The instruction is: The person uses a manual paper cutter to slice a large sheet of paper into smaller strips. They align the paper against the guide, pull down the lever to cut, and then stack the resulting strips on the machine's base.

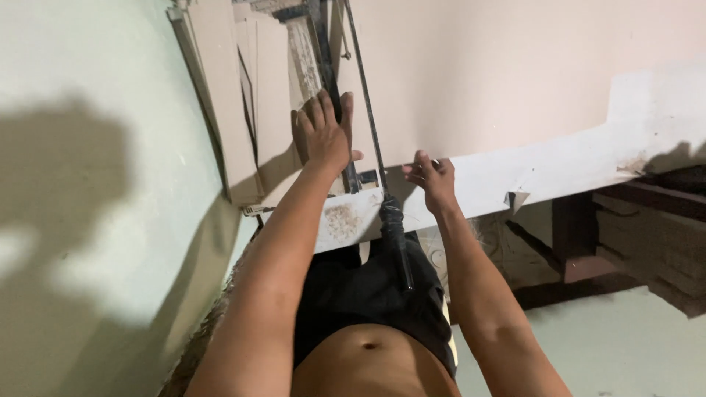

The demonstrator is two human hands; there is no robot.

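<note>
Bare forearms reached away from the camera over black shorts (368, 294). Farther off, the left hand (323, 132) lay flat, fingers spread, on a large pale tile (478, 73) resting on a cutter's white bed (559, 169). Right of it, the right hand (432, 176) pinched the tile's near edge, beside the cutter's dark handle (393, 228).

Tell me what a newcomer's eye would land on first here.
Two bare arms reach up the middle of the view: the left hand lies flat on a pale board, and the right hand grips that board's near edge. Between them runs a dark metal rod with a black handle. Slim boards lean on the green wall at the left.
</note>
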